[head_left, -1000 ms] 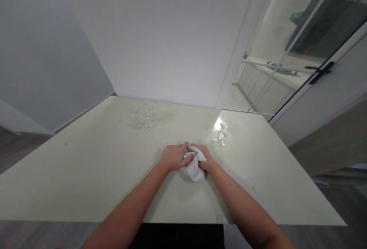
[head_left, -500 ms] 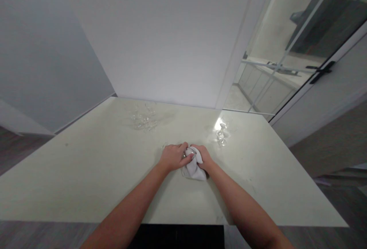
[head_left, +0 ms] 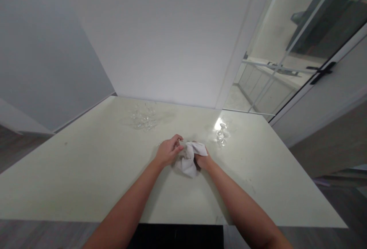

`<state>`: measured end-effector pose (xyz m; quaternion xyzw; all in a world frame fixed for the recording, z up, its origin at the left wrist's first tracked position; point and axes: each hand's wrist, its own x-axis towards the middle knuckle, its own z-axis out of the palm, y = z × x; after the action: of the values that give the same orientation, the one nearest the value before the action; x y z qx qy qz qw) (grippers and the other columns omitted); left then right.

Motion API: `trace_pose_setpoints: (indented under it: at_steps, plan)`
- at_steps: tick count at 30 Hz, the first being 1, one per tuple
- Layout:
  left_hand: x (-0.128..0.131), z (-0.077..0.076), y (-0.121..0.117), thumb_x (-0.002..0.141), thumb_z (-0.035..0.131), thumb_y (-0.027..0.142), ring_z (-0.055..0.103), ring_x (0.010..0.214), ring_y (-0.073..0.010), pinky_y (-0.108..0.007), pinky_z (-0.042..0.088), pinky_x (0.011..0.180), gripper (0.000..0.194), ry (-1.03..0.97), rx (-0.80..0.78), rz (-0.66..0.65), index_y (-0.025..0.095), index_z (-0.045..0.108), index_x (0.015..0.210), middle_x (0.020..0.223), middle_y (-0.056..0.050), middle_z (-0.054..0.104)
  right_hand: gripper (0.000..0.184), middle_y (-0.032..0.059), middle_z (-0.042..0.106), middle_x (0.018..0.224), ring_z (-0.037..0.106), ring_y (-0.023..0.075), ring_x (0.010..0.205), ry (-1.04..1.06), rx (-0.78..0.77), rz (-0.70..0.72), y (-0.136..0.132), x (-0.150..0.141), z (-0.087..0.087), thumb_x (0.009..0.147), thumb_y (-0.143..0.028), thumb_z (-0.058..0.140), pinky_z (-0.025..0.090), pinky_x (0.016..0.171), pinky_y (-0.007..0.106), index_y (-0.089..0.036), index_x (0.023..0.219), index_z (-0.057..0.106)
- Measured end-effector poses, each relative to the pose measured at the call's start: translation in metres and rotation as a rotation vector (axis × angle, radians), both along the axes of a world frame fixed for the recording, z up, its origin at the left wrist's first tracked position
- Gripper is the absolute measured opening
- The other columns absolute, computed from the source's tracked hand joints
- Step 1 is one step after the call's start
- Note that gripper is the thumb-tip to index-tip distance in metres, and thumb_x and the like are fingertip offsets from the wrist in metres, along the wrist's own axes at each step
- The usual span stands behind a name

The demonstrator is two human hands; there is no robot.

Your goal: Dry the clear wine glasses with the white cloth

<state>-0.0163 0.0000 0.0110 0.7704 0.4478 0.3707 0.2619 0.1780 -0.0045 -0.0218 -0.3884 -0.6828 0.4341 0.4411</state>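
Note:
In the middle of the table, my left hand (head_left: pixel 168 152) curls its fingers and thumb around a clear wine glass, most of it hidden by the fingers and cloth. A crumpled white cloth (head_left: pixel 187 163) bunches up against the glass, just right of those fingers. My right hand (head_left: pixel 203 160) grips this cloth from the right, its fingers largely covered by the folds. Part of the cloth hangs down toward the tabletop.
Several clear stemmed glasses (head_left: pixel 144 120) stand in a group at the back left of the pale table (head_left: pixel 86 180). A few more glasses (head_left: pixel 221 134) are at the right, beside a bright reflection. A white wall (head_left: pixel 172 50) borders the table's far edge, with a glazed door at right.
My left hand has shifted slightly left and its fingers have loosened from the cloth. The cloth has been turned and refolded, with a flap now over my right hand.

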Motion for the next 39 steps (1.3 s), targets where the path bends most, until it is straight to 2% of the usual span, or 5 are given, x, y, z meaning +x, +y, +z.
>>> trace_pose_setpoints:
  at_steps: [7, 14, 23, 31, 39]
  plan:
    - [0.003, -0.007, 0.014, 0.075, 0.065, 0.057, 0.062, 0.068, -0.0150, -0.027, 0.045, 0.061, 0.051, -0.757, -0.283, -0.032, 0.023, 0.039, 0.103, 0.090, -0.004, 0.068, 0.041, 0.0099, 0.065, 0.104, 0.061, 0.0214, 0.097, 0.292, -0.049, -0.077, 0.005, -0.016, 0.001, 0.081, -0.051, 0.053, 0.047, 0.090, 0.036, -0.018, 0.104, 0.060]
    - [0.025, -0.014, 0.007, 0.079, 0.050, 0.072, 0.054, 0.118, -0.0253, -0.038, 0.043, 0.093, 0.058, -0.801, -0.316, -0.117, 0.021, 0.048, 0.103, 0.130, -0.016, 0.057, 0.031, 0.0056, 0.066, 0.101, 0.060, 0.0188, 0.092, 0.050, 0.050, 0.068, -0.005, -0.021, 0.002, 0.074, -0.032, 0.065, 0.047, 0.090, 0.032, -0.019, 0.102, 0.064]
    - [0.019, -0.010, 0.007, 0.074, 0.051, 0.076, 0.063, 0.094, -0.0263, -0.037, 0.048, 0.081, 0.063, -0.698, -0.479, -0.270, 0.017, 0.059, 0.092, 0.098, -0.012, 0.067, 0.024, 0.0034, 0.061, 0.070, 0.056, 0.0161, 0.061, 0.230, -0.415, 0.148, -0.002, -0.015, -0.016, 0.073, -0.042, 0.060, 0.049, 0.060, 0.030, -0.018, 0.074, 0.057]
    - [0.016, -0.005, 0.010, 0.068, 0.073, 0.055, 0.061, 0.081, -0.0175, -0.030, 0.046, 0.077, 0.053, -0.682, -0.353, -0.007, 0.018, 0.055, 0.101, 0.091, -0.005, 0.065, 0.014, -0.0005, 0.062, 0.073, 0.054, 0.0136, 0.069, 0.067, -0.192, 0.071, 0.006, -0.015, -0.013, 0.068, -0.029, 0.064, 0.049, 0.070, 0.027, -0.018, 0.074, 0.058]
    - [0.016, -0.002, 0.005, 0.076, 0.064, 0.057, 0.059, 0.077, -0.0158, -0.027, 0.045, 0.070, 0.052, -0.670, -0.359, -0.079, 0.016, 0.056, 0.107, 0.094, -0.007, 0.065, 0.014, 0.0032, 0.066, 0.077, 0.060, 0.0191, 0.080, 0.058, -0.187, 0.094, 0.004, -0.007, -0.015, 0.078, -0.032, 0.057, 0.050, 0.083, 0.037, -0.020, 0.072, 0.061]
